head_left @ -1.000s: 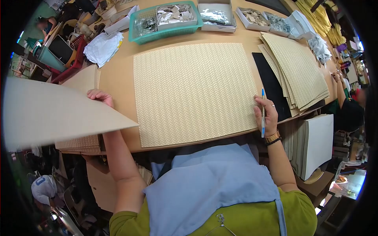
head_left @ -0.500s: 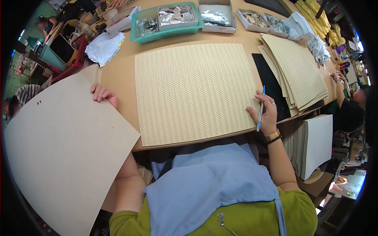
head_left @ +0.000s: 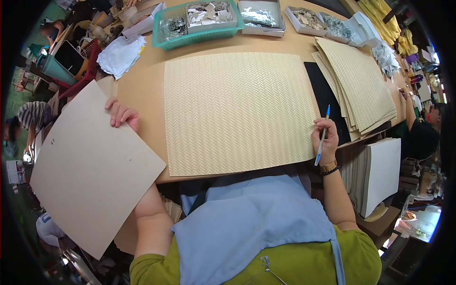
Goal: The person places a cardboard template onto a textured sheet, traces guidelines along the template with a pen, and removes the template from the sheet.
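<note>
A plain grey-beige sheet (head_left: pixel 97 166) hangs tilted at the left, its upper right edge held by my left hand (head_left: pixel 122 115), fingers over the face and thumb hidden. Flat on the table in front of me lies a cream sheet with a woven herringbone pattern (head_left: pixel 237 114). At its right edge is my right hand (head_left: pixel 326 137), with a blue-capped pen (head_left: pixel 322 136) held across the fingers. The fingertips are at the patterned sheet's edge.
More patterned sheets (head_left: pixel 358 85) lie stacked at the right over a black strip (head_left: pixel 327 95). A green basket (head_left: pixel 197 38), open boxes (head_left: pixel 261 19) and white cloths (head_left: pixel 121 54) stand along the back. White boards (head_left: pixel 382 171) stand below right. Other people are at both sides.
The plain sheet has swung down and away, now showing its whole face. The patterned sheet's right edge has shifted slightly right. My right hand has moved a little right, its fingers drawn in.
</note>
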`<state>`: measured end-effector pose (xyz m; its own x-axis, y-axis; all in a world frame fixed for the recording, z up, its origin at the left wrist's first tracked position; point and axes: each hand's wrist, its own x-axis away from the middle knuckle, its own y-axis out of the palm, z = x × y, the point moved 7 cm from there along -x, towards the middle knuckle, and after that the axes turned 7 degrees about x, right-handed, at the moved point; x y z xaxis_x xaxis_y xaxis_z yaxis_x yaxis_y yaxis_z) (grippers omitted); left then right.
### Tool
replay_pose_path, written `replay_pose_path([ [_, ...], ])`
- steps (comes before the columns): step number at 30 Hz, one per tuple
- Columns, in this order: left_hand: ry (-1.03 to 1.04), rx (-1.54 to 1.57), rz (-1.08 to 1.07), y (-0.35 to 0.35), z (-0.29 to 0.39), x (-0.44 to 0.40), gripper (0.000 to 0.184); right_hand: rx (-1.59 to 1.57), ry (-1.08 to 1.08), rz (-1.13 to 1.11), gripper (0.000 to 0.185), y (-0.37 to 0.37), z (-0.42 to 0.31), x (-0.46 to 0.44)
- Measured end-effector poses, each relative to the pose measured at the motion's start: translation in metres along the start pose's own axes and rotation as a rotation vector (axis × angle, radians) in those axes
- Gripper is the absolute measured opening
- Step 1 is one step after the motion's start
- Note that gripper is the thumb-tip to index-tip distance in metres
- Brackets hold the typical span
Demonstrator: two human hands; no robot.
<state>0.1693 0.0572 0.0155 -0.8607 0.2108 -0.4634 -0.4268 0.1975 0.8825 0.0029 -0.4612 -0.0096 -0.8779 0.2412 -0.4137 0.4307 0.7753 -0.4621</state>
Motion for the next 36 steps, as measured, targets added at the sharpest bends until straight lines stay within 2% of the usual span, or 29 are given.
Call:
replay_pose_path([
  [5,-0.005,-0.026,0.046,0.0,-0.005,-0.001,0.001,0.183,-0.035,-0.044,0.025,0.006,-0.016,-0.007],
  [14,-0.074,-0.075,0.146,-0.018,-0.017,-0.007,0.003,0.264,0.004,-0.078,0.013,0.008,-0.017,-0.009],
  [19,-0.063,-0.101,0.237,-0.019,-0.023,-0.005,0.004,0.335,-0.017,-0.123,0.012,0.011,-0.025,-0.013],
  [22,-0.073,-0.103,0.249,-0.022,-0.022,-0.004,0.005,0.345,-0.009,-0.091,0.017,0.012,-0.029,-0.017],
  [36,-0.062,-0.073,0.272,-0.029,-0.022,-0.002,0.008,0.422,0.0,-0.139,0.017,0.013,-0.027,-0.016],
])
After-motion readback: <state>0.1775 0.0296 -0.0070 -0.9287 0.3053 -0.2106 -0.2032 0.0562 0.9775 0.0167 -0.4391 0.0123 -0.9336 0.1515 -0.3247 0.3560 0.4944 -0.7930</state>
